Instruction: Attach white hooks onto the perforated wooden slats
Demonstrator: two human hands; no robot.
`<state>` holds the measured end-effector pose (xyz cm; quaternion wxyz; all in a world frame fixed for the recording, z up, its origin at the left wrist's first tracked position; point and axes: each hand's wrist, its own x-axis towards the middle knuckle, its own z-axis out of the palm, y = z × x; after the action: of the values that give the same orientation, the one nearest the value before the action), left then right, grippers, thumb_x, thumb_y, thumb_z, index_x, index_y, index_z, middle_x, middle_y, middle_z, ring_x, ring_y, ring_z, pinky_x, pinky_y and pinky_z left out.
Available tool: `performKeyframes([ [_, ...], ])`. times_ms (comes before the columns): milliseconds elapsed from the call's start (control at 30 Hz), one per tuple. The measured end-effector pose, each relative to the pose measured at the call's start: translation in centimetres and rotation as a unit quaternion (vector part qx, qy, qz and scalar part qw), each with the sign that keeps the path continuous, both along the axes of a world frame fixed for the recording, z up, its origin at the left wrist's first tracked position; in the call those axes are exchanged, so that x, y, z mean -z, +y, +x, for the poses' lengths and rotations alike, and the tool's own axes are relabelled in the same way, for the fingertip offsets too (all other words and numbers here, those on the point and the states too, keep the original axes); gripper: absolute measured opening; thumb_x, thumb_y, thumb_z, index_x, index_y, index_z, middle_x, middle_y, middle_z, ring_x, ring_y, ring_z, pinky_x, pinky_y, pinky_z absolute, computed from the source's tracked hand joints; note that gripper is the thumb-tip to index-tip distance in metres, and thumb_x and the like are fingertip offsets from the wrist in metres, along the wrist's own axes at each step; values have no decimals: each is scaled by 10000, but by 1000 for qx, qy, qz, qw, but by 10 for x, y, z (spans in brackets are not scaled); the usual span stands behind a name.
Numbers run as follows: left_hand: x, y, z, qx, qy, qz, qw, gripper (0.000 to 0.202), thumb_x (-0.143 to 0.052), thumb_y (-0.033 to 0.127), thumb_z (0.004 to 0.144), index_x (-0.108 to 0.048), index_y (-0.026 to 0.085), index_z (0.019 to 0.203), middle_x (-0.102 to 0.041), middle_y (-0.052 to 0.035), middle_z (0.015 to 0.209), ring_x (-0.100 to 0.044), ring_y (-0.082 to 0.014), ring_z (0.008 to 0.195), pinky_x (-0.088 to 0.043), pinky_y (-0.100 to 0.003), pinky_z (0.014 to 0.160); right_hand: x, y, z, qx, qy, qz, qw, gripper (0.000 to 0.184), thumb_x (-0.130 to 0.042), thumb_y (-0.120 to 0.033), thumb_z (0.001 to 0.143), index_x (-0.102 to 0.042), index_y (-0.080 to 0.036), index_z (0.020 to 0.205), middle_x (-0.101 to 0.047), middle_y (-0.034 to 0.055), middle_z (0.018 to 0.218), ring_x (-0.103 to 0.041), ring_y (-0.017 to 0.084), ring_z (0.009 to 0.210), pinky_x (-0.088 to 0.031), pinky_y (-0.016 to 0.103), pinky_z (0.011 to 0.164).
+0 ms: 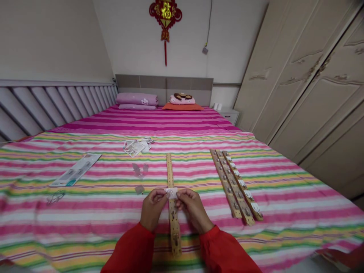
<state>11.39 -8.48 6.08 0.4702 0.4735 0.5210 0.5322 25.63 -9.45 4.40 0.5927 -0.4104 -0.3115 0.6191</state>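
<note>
A long wooden strip with a row of holes lies lengthwise on the striped bed sheet in front of me. Both hands hover over its middle. My left hand and my right hand pinch a small white piece between their fingertips, right above the strip. Red sleeves cover both forearms. A metal fitting sits in the strip's near end.
Three wooden strips fitted with white and metal hooks lie side by side at the right. Clear packets, a long package card and small clear bits lie at the left. Wardrobe doors stand at the right; pillows are at the headboard.
</note>
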Motion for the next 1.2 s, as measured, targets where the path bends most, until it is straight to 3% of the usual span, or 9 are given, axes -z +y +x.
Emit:
performKeyframes([
  [100,2,-4,0,47,-4,-12,999,358,-782,391,475,-602,188,708,-685,-31,716,-665,-199,728,-538,-307,701,0,9,2,26,-10,8,1000,269,-775,-371,593,-629,-155,658,-613,-7,460,-509,94,386,-392,211,425],
  [200,4,-4,-1,74,-5,-19,997,391,-755,457,538,-619,174,772,-705,-54,780,-669,-203,776,-533,-314,744,2,19,5,43,-31,17,998,261,-773,-363,586,-644,-158,684,-592,-25,444,-503,96,391,-388,215,430],
  [300,6,1,-2,64,-23,-35,997,406,-702,513,597,-591,171,785,-693,-41,722,-663,-183,724,-531,-308,709,5,28,7,27,-52,22,998,251,-776,-346,566,-661,-156,682,-587,-29,450,-498,95,404,-379,218,437],
  [433,15,9,-1,77,-49,-60,994,433,-758,456,524,-571,168,788,-669,-19,675,-653,-170,663,-527,-299,653,12,38,6,8,-68,23,997,216,-762,-300,544,-684,-150,679,-598,-26,489,-493,91,433,-371,222,459],
  [700,42,21,-3,84,22,-23,996,281,-691,391,617,-636,160,767,-669,-26,708,-635,-165,691,-505,-283,657,25,56,5,0,-139,45,989,148,-702,-285,564,-698,-159,642,-536,-43,459,-420,86,445,-308,219,449],
  [1200,50,25,-1,43,76,-26,996,223,-665,359,574,-621,174,690,-637,-12,625,-603,-165,595,-478,-289,597,32,61,1,4,-182,45,982,97,-670,-253,580,-693,-168,619,-549,-38,480,-415,95,450,-317,237,468],
])
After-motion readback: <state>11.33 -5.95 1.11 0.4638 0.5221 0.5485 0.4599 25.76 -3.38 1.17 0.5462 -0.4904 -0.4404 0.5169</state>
